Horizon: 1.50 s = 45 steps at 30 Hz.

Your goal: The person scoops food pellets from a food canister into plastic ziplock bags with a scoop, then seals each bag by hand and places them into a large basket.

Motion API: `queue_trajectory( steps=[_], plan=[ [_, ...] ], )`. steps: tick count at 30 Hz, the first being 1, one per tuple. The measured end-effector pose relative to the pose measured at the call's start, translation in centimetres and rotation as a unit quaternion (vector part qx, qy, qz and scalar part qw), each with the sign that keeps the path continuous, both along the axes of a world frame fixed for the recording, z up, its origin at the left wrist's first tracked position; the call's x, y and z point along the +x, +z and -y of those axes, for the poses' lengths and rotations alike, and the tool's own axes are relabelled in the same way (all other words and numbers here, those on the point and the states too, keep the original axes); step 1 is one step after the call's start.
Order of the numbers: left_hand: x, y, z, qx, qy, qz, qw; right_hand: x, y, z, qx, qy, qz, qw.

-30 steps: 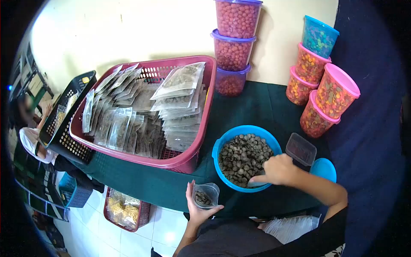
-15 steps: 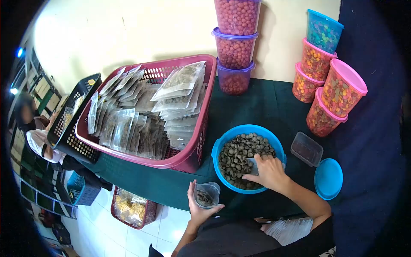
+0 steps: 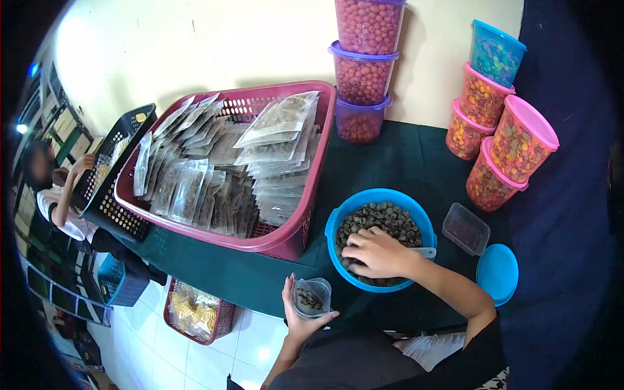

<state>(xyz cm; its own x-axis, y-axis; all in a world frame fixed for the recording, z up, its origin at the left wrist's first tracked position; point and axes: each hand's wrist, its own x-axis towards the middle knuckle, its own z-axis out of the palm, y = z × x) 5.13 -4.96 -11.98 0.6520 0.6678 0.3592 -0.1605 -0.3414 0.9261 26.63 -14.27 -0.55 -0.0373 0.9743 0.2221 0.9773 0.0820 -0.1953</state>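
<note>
My left hand (image 3: 300,318) is wrapped around an open clear plastic bag (image 3: 318,286), holding it upright at the table's front edge. A few dark pieces lie at its bottom. My right hand (image 3: 374,252) reaches into a blue tub (image 3: 333,227) filled with small, dark, roundish pieces (image 3: 390,218). Its fingers are curled down around some of them, with the fingertips partly hidden. Under the right wrist, the pale handle of a scoop (image 3: 426,252) sticks out over the tub's right side; the rest of the scoop is out of sight.
A maroon basket (image 3: 286,244) full of packed bags stands left of the tub. Black baskets (image 3: 130,224) stand beyond it, near another person (image 3: 65,208). Lidded tubs (image 3: 513,143) are stacked at the back. A clear box (image 3: 466,229) and a blue lid (image 3: 498,274) lie at right.
My right hand has let go of the scoop and moved left over the dark pieces, its fingers now among them. The left hand keeps the bag in place. The other person's arm has risen.
</note>
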Motion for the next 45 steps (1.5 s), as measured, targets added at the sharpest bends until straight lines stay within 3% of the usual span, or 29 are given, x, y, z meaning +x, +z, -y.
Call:
queue_trajectory(
  steps=[7, 12, 14, 15, 17, 23, 26, 37, 42, 45],
  plan=[
    [-0.2, 0.0, -0.3, 0.014, -0.024, -0.029, 0.999, 2.2, 1.0, 3.0, -0.036, -0.034, -0.062, 0.997],
    [0.1, 0.4, -0.3, 0.009, -0.016, -0.025, 1.0, 1.2, 2.2, 6.1, -0.051, -0.098, -0.022, 0.994],
    [0.1, 0.3, -0.2, -0.001, -0.01, -0.004, 1.0, 0.6, 2.7, 7.1, 0.029, -0.179, -0.039, 0.983],
    [0.1, 0.2, -0.2, -0.006, -0.01, -0.006, 1.0, 0.6, 2.7, 7.3, 0.024, -0.179, -0.04, 0.983],
    [0.1, 0.3, -0.2, -0.002, -0.007, -0.001, 1.0, 0.5, 2.7, 7.5, -0.028, -0.282, -0.038, 0.958],
    [0.0, 0.6, -0.1, 0.018, -0.003, -0.018, 1.0, 0.5, 0.6, 5.1, -0.086, -0.263, -0.05, 0.96],
    [-0.3, 0.2, -0.2, 0.058, -0.028, -0.041, 0.997, 0.6, 0.2, 4.1, -0.019, -0.228, -0.081, 0.97],
    [-0.4, 0.7, -0.3, 0.036, -0.008, -0.011, 0.999, 1.9, 0.1, 4.2, -0.009, -0.2, -0.175, 0.964],
    [-0.5, 1.0, -1.3, 0.071, -0.074, -0.058, 0.993, 1.6, 1.3, 5.5, 0.025, -0.2, -0.243, 0.949],
    [0.1, 1.7, -1.5, 0.095, -0.082, -0.014, 0.992, 0.4, 2.1, 5.4, 0.049, -0.224, -0.225, 0.947]
  ],
)
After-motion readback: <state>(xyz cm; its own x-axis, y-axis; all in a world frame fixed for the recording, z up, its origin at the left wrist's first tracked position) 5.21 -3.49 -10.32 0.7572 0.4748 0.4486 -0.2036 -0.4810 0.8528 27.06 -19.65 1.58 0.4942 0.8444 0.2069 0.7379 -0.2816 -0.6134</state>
